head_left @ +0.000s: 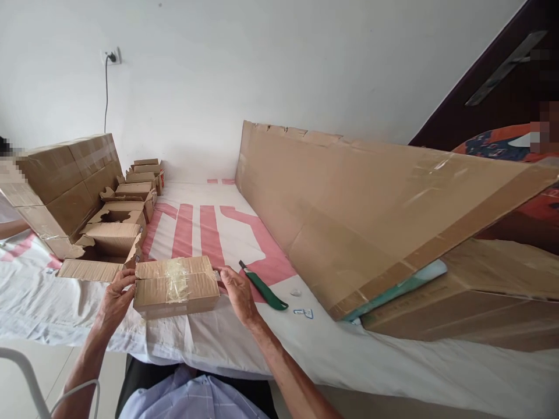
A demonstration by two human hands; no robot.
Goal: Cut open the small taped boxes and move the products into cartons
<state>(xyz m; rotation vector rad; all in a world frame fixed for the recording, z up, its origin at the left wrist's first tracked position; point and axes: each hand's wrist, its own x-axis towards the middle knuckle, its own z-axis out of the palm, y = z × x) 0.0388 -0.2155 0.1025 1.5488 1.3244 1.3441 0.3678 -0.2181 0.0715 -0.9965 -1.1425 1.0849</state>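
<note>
Near edge of tabletop (349, 361): left hand (114, 299) and right hand (236, 291) grip the ends of a taped box (177, 286). Cutter (263, 287) lies just right. Step judged: positioning the box; slitting its tape would require the cutter.

Your fingertips on both the left hand (114, 298) and the right hand (236, 292) hide the ends of the small taped box (176, 286). The big cardboard sheet (358, 215) runs off the right edge, and pixel blur covers patches at both side edges.
</note>
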